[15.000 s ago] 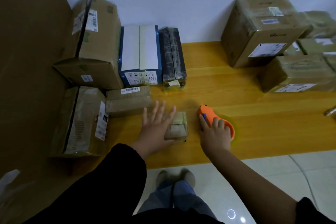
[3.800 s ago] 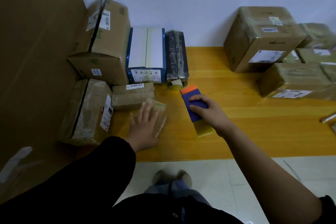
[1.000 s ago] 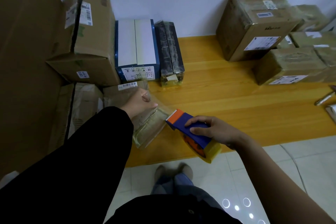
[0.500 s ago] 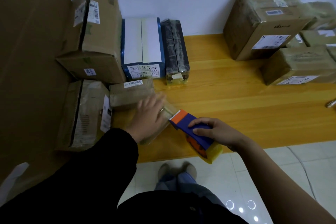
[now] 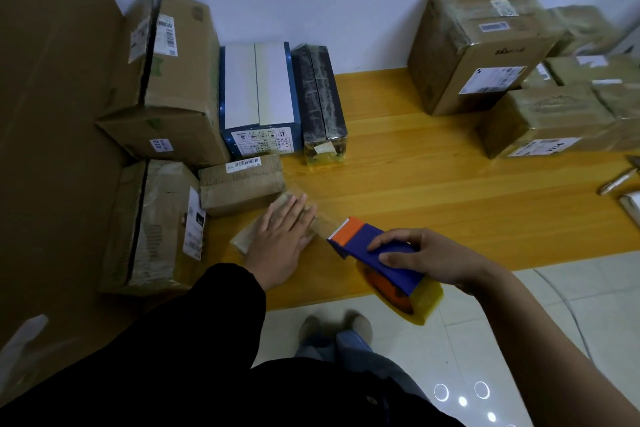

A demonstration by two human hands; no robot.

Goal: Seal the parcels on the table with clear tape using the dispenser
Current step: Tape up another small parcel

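At the near left of the desk, a small parcel lies flat, just in front of a low brown box. The left hand rests on top of it, palm down, fingers straight and together, pressing it to the wood. The right hand is curled round the dispenser, fingers over its blue top. The orange nose points far-left at the parcel and sits just beside its right end. 1 strip of clear tape seems to run from the nose to the parcel under the left fingertips. It is faint, and where it is stuck down cannot be told. The roll hangs past the near edge of the desk.

The step looks like drawing a strip off the parcel and cutting it. To do it well:

- **Hold-down:** the parcel looks light, so the left palm should bear down firmly, or the pull may drag the parcel right or lift its end.
- **Pull:** the dispenser should travel low and in line with the strip, so the tape stays taut and does not wrinkle or fold onto itself.
- **Cut:** tipping the nose down should let the blade bite cleanly.
- **Finish:** the left fingers can then rub the loose end flat.

2 groups of boxes stand far left and far right.
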